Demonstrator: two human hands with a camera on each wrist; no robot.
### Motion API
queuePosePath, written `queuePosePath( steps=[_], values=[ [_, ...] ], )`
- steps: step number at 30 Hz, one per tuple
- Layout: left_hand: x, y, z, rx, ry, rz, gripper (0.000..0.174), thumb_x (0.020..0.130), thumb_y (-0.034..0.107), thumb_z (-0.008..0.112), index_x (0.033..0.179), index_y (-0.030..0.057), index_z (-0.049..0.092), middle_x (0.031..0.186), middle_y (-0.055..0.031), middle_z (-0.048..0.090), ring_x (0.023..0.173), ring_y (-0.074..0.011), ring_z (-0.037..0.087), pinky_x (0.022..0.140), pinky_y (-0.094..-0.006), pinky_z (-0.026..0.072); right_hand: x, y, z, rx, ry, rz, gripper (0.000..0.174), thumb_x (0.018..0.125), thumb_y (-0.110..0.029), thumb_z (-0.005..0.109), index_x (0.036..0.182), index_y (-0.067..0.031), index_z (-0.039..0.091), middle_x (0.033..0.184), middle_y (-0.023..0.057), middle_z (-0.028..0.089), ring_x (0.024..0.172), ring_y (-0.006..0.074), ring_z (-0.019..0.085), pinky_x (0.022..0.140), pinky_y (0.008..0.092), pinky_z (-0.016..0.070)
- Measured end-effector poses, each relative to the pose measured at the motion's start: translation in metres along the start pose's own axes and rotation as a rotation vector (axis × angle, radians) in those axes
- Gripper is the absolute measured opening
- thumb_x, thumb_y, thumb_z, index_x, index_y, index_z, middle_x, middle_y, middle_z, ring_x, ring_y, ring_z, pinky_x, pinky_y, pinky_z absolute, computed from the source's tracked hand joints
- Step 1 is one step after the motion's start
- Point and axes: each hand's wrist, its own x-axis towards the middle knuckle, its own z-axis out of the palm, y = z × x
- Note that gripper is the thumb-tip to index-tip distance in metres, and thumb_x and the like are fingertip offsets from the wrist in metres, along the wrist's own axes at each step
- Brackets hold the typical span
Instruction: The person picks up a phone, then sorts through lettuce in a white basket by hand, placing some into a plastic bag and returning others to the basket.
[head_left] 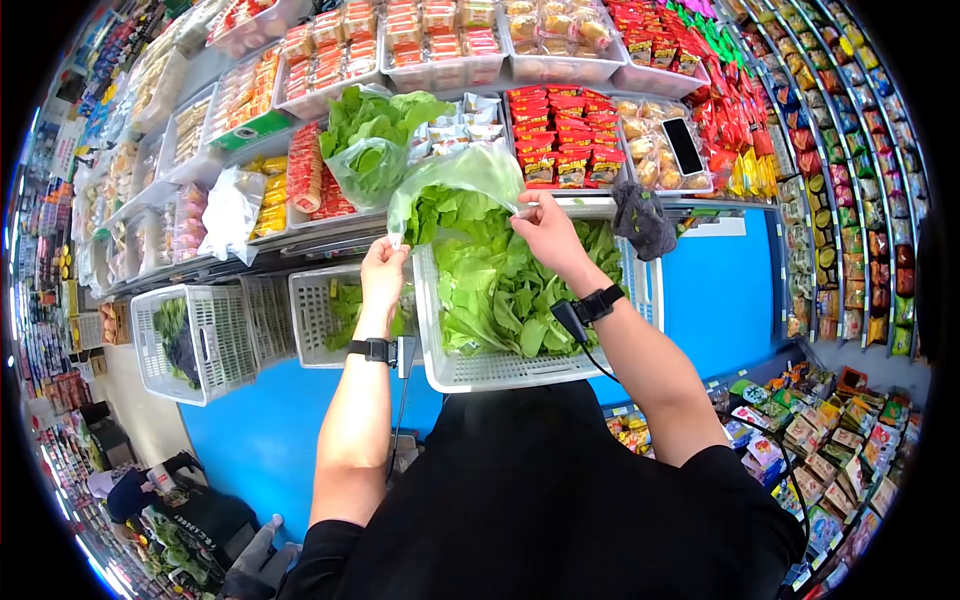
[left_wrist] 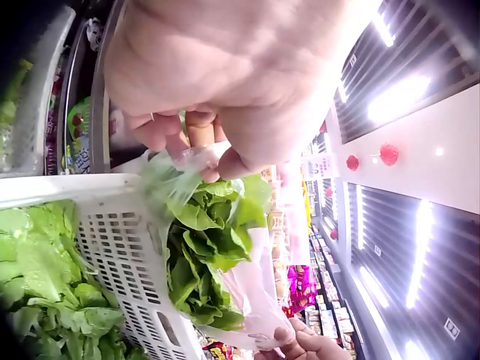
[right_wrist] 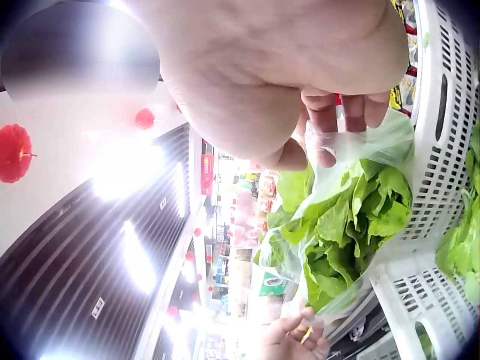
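Note:
A clear plastic bag (head_left: 462, 172) with leafy greens (left_wrist: 210, 247) inside is stretched between both hands, at the far edge of a white crate (head_left: 520, 372). The left hand (head_left: 384, 275) pinches the bag's left edge; in the left wrist view its thumb and fingers meet on the film. On the other side, the right hand (head_left: 552, 235) pinches the bag's right edge. Loose leafy greens (head_left: 500, 300) fill the crate below. Another bag of greens (head_left: 368, 170) lies just behind and left, on the packaged goods.
Tubs of packaged snacks (head_left: 565, 140) line the shelf behind. A phone (head_left: 684, 146) and a dark cloth (head_left: 644, 220) lie at the right. More crates (head_left: 205, 345) stand left, and a white plastic bag (head_left: 234, 212) sits on the shelf.

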Motion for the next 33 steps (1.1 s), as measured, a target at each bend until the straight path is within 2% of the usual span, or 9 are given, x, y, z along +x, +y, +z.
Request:
queuePosePath(
  steps=[1, 5, 12, 14, 16, 20, 27, 31, 33],
  values=[
    [-0.002, 0.002, -0.001, 0.000, 0.011, -0.012, 0.018, 0.100, 0.010, 0.071, 0.117, 0.0056, 0.069, 0.100, 0.0028, 0.072, 0.090, -0.0052, 0.062, 0.082, -0.0214, 0.0467, -0.001, 0.001, -0.005, 0.004, -0.018, 0.015, 0.049, 0.095, -0.016, 0.073, 0.138, -0.0026, 0.054, 0.111, 0.0129, 0.073, 0.096, 0.0195, 0.069, 0.085, 0.0349, 0.0548],
    [-0.007, -0.006, -0.012, 0.032, 0.068, -0.008, 0.026, 0.100, 0.008, 0.068, 0.126, 0.0030, 0.066, 0.106, -0.0014, 0.073, 0.093, -0.0083, 0.066, 0.081, -0.0235, 0.0516, -0.009, 0.012, -0.028, -0.050, 0.033, -0.018, 0.058, 0.096, -0.015, 0.073, 0.148, -0.0031, 0.050, 0.129, 0.0199, 0.072, 0.111, 0.0233, 0.070, 0.096, 0.0352, 0.0559],
    [-0.043, -0.076, -0.027, 0.072, 0.268, -0.068, 0.031, 0.103, 0.021, 0.067, 0.127, 0.0008, 0.062, 0.116, -0.0098, 0.069, 0.100, -0.0204, 0.070, 0.087, -0.0333, 0.0572, -0.040, 0.102, -0.121, 0.359, 0.361, 0.168, 0.025, 0.095, -0.007, 0.071, 0.119, -0.0040, 0.063, 0.096, 0.0022, 0.068, 0.080, 0.0104, 0.065, 0.066, 0.0244, 0.0476],
    [-0.053, -0.142, -0.037, 0.498, 0.283, 0.024, 0.037, 0.103, 0.027, 0.067, 0.126, -0.0016, 0.064, 0.119, -0.0178, 0.069, 0.111, -0.0304, 0.068, 0.099, -0.0406, 0.0533, -0.052, 0.162, -0.142, 0.311, 0.250, 0.308, 0.023, 0.096, -0.009, 0.070, 0.117, -0.0046, 0.064, 0.096, 0.0024, 0.069, 0.079, 0.0114, 0.065, 0.066, 0.0249, 0.0479],
    [-0.086, -0.149, -0.018, 0.654, 0.284, -0.132, 0.043, 0.102, 0.033, 0.066, 0.127, -0.0023, 0.065, 0.125, -0.0246, 0.067, 0.120, -0.0391, 0.064, 0.107, -0.0460, 0.0478, -0.068, 0.179, -0.144, 0.261, 0.220, 0.390, 0.021, 0.096, -0.012, 0.069, 0.115, -0.0047, 0.064, 0.096, 0.0022, 0.068, 0.080, 0.0118, 0.065, 0.066, 0.0261, 0.0484],
    [-0.139, -0.185, 0.002, 0.833, 0.275, -0.073, 0.040, 0.111, 0.034, 0.051, 0.124, -0.0010, 0.065, 0.119, -0.0240, 0.065, 0.114, -0.0422, 0.061, 0.102, -0.0484, 0.0483, -0.077, 0.224, -0.130, 0.144, 0.114, 0.538, 0.022, 0.095, -0.014, 0.069, 0.114, -0.0026, 0.066, 0.095, 0.0028, 0.069, 0.081, 0.0130, 0.065, 0.069, 0.0286, 0.0492],
    [-0.148, -0.203, 0.019, 0.891, 0.374, 0.058, 0.031, 0.113, 0.026, 0.045, 0.105, -0.0002, 0.061, 0.099, -0.0232, 0.062, 0.099, -0.0460, 0.058, 0.089, -0.0538, 0.0456, -0.066, 0.282, -0.048, -0.247, -0.291, 0.347, 0.028, 0.092, -0.024, 0.070, 0.109, -0.0027, 0.075, 0.097, 0.0142, 0.078, 0.088, 0.0260, 0.074, 0.081, 0.0370, 0.0568],
    [-0.147, -0.196, 0.021, 0.850, 0.344, 0.007, 0.033, 0.113, 0.027, 0.045, 0.101, 0.0002, 0.059, 0.093, -0.0219, 0.062, 0.091, -0.0454, 0.060, 0.083, -0.0528, 0.0467, -0.053, 0.271, 0.027, -0.287, -0.852, 0.348, 0.028, 0.092, -0.028, 0.069, 0.108, -0.0080, 0.080, 0.096, 0.0142, 0.080, 0.090, 0.0290, 0.075, 0.082, 0.0391, 0.0576],
    [-0.149, -0.195, 0.021, 0.809, 0.341, -0.005, 0.036, 0.114, 0.029, 0.044, 0.098, 0.0001, 0.058, 0.090, -0.0219, 0.062, 0.089, -0.0453, 0.060, 0.081, -0.0529, 0.0470, -0.057, 0.281, 0.068, -0.454, -0.994, 0.086, 0.029, 0.093, -0.024, 0.063, 0.114, -0.0109, 0.080, 0.109, 0.0146, 0.079, 0.098, 0.0339, 0.075, 0.087, 0.0411, 0.0588]
  ],
)
